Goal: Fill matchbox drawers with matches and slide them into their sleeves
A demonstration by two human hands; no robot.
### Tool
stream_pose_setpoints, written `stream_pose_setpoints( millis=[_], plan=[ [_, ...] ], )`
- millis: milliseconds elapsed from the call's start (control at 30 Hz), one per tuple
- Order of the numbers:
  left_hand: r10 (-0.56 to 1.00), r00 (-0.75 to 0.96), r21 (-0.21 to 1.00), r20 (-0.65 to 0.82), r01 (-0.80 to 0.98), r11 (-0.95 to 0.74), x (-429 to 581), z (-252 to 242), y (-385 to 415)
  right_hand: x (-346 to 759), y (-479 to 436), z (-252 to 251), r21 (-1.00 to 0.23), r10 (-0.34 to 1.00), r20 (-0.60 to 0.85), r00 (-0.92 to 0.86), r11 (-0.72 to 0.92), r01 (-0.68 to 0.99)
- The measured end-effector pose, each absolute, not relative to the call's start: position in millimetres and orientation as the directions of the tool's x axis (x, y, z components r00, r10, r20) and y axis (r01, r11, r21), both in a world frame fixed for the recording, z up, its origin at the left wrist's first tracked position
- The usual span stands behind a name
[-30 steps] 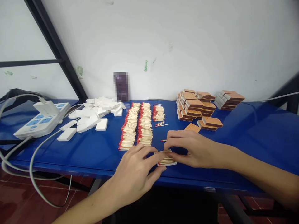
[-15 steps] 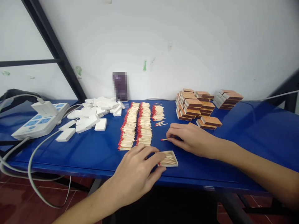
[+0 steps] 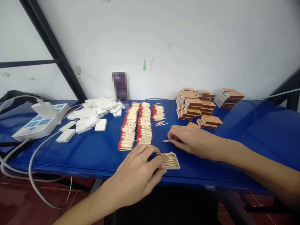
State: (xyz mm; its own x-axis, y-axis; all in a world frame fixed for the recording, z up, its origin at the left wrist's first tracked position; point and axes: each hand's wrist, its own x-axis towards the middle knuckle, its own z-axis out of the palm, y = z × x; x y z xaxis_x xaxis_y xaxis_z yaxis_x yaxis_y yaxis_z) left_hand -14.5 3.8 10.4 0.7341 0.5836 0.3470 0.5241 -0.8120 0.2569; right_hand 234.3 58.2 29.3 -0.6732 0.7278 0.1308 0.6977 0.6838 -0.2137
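Note:
My left hand (image 3: 138,173) rests at the table's front edge, its fingers pinching the left end of a small white tray (image 3: 176,165) filled with matches. My right hand (image 3: 191,140) lies just behind the tray, fingertips pressed on a single loose match (image 3: 165,141) with a red head. Behind both hands lie two long rows of red-tipped matches (image 3: 137,125) and a shorter heap of matches (image 3: 158,112).
A pile of white inner trays (image 3: 93,117) sits at the left, beside a white power strip (image 3: 39,120) with grey cables (image 3: 35,156). Stacks of orange matchboxes (image 3: 195,106) stand at the back right, more orange matchboxes (image 3: 229,97) beyond. The blue table (image 3: 257,134) meets a white wall.
My right hand left the tray and moved back onto the loose match. My left hand stayed on the tray, which shifted slightly.

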Motion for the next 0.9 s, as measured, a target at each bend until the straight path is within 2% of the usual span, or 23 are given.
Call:
stream_pose_setpoints(
  millis=[267, 567, 733, 900],
  plan=[
    [0.589, 0.714, 0.247, 0.379, 0.535, -0.808, -15, 9, 4, 239, 61, 28, -0.235, 0.73, 0.131, -0.671, 0.68, 0.695],
    [0.591, 0.72, 0.273, 0.364, 0.524, -0.807, -13, 9, 5, 234, 53, 40, -0.391, 0.691, 0.152, -0.707, 0.699, 0.599],
    [0.665, 0.665, 0.346, 0.34, 0.569, -0.746, -12, 6, 6, 229, 47, 45, -0.46, 0.7, 0.106, -0.706, 0.664, 0.589],
    [0.696, 0.627, 0.381, 0.349, 0.584, -0.717, -12, 4, 4, 222, 42, 41, -0.485, 0.654, 0.074, -0.753, 0.684, 0.546]
  ],
)
